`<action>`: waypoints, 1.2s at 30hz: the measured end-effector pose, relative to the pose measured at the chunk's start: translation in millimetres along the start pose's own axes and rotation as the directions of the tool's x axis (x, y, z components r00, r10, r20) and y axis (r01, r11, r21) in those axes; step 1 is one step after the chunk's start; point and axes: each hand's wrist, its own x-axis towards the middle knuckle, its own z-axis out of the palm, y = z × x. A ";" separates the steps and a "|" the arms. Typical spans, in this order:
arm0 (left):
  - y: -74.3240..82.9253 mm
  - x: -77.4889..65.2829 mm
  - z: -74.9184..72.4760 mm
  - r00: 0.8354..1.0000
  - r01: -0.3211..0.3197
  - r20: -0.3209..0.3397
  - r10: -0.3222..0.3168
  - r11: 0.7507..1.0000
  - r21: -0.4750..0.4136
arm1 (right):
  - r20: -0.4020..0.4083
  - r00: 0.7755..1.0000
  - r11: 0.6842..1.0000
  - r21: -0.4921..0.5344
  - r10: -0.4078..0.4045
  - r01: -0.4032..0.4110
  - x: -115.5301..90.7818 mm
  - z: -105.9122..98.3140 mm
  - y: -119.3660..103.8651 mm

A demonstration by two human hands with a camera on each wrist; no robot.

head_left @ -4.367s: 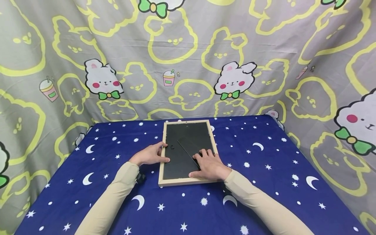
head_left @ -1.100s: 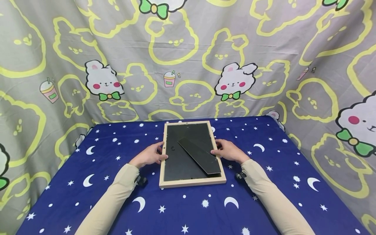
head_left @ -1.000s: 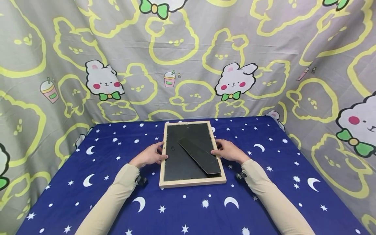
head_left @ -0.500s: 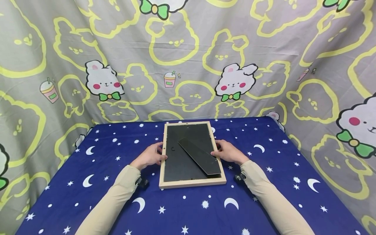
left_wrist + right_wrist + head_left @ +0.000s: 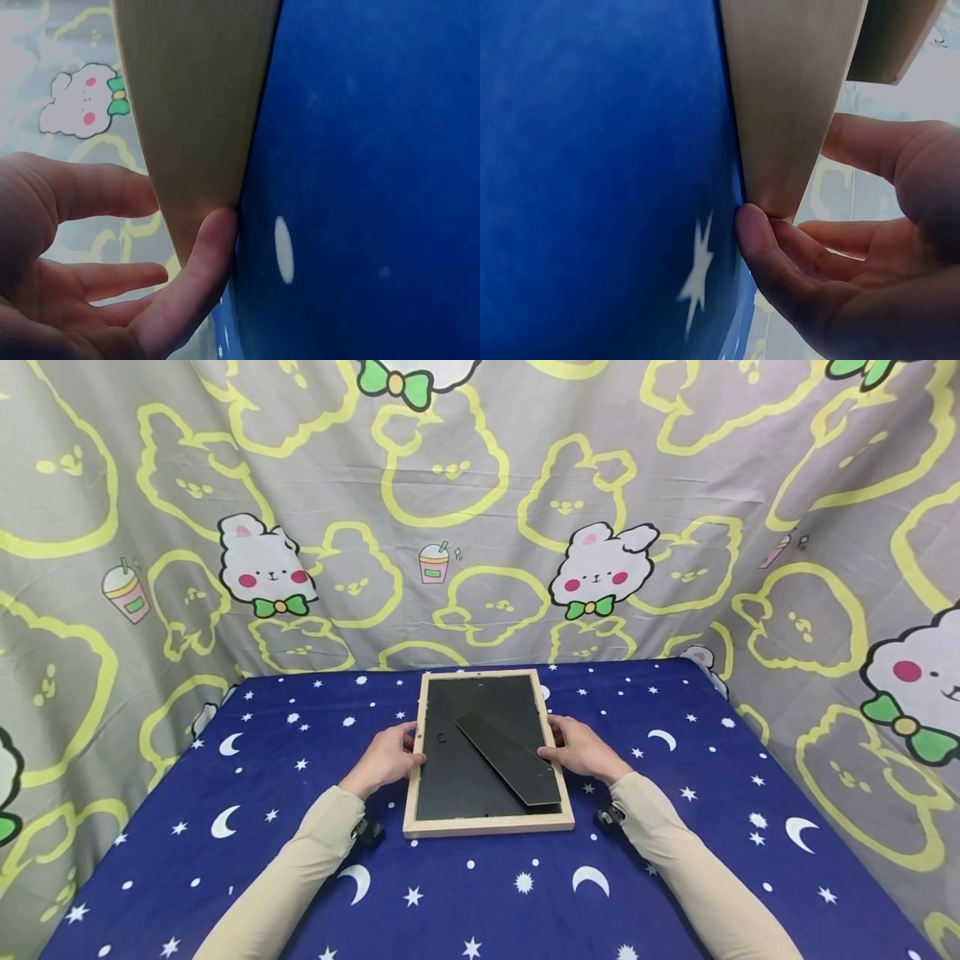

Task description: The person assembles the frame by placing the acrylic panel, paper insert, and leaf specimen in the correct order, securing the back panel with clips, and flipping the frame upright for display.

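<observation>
A light wooden picture frame (image 5: 487,827) lies back side up on the table, its black backing board (image 5: 457,777) facing me. Slanting across that board is a black easel leg (image 5: 510,764), whose near end stands slightly off the board. My left hand (image 5: 386,756) grips the frame's left edge, thumb on top and fingers against the side. Opposite it, my right hand (image 5: 581,747) holds the right edge the same way, its thumb close to the leg. Both wrist views show a fingertip low on the frame's wooden side, right at the cloth.
A dark blue cloth (image 5: 262,860) with white moons and stars covers the table. Behind and at the sides hangs a grey curtain (image 5: 480,468) with cartoon prints. Each wrist wears a small black device.
Earlier my right hand lay over the easel leg; it now holds the frame's right edge, and the leg's near end shows raised. In the last half second the frame's near edge shifted slightly left.
</observation>
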 end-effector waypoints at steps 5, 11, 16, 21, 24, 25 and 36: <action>3.8 -1.6 -1.9 0.998 -0.037 -0.047 0.041 0.996 0.085 | -0.028 1.000 1.000 -0.021 -0.003 0.002 -3.3 -0.2 -5.2; 9.7 -2.5 -4.7 0.990 -0.068 -0.114 0.088 0.984 0.162 | -0.096 0.995 0.999 -0.037 -0.006 0.002 -5.4 -2.7 -10.6; 14.6 -4.9 -5.7 0.982 -0.082 -0.159 0.105 0.987 0.141 | -0.160 0.987 0.999 -0.038 0.002 -0.008 -7.0 -7.3 -17.6; 17.0 -7.5 -6.9 0.968 -0.110 -0.218 0.127 0.990 0.090 | -0.213 0.977 1.000 0.006 -0.011 0.013 -7.5 -13.6 -23.6; 17.9 -8.5 -8.0 0.954 -0.133 -0.261 0.146 0.989 0.066 | -0.251 0.967 0.999 0.018 -0.040 0.046 -8.1 -17.4 -27.2; 18.2 -8.9 -8.5 0.949 -0.143 -0.276 0.155 0.988 0.061 | -0.262 0.964 0.998 0.019 -0.052 0.059 -8.4 -18.5 -28.5; 28.8 -12.8 -12.9 0.907 -0.218 -0.372 0.197 0.976 -0.016 | -0.371 0.915 0.981 0.037 -0.162 0.189 -12.7 -25.1 -38.1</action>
